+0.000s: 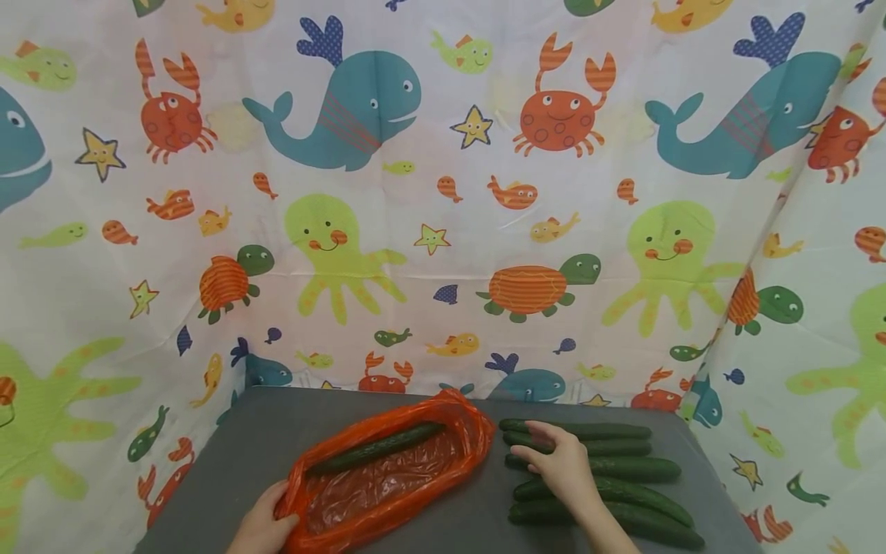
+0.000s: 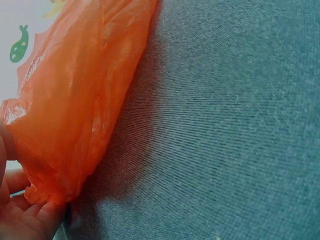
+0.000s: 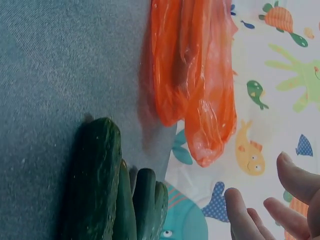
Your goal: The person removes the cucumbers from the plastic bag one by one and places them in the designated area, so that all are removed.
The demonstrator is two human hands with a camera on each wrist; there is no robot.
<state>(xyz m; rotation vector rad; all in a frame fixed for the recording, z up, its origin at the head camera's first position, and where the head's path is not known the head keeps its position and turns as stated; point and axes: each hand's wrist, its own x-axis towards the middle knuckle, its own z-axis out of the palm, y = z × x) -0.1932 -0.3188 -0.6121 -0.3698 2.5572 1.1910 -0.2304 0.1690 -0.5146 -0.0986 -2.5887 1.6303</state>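
Note:
An orange plastic bag (image 1: 374,531) lies with its mouth spread open on the table, and one cucumber (image 1: 377,448) rests inside along its far side. My left hand (image 1: 266,519) grips the near-left edge of the bag; in the left wrist view, fingers (image 2: 37,217) pinch the gathered orange film. Over the left ends of several cucumbers (image 1: 609,466) at the right hovers my right hand (image 1: 562,465). Its fingers are spread and loosely bent, with nothing held. In the right wrist view that hand (image 3: 280,215) appears apart from the cucumbers (image 3: 97,180) and the bag (image 3: 205,95).
The grey table (image 1: 291,415) carries the bag on its left half and the row of cucumbers on its right. A white curtain (image 1: 429,323) with printed sea animals stands behind the table and along both sides.

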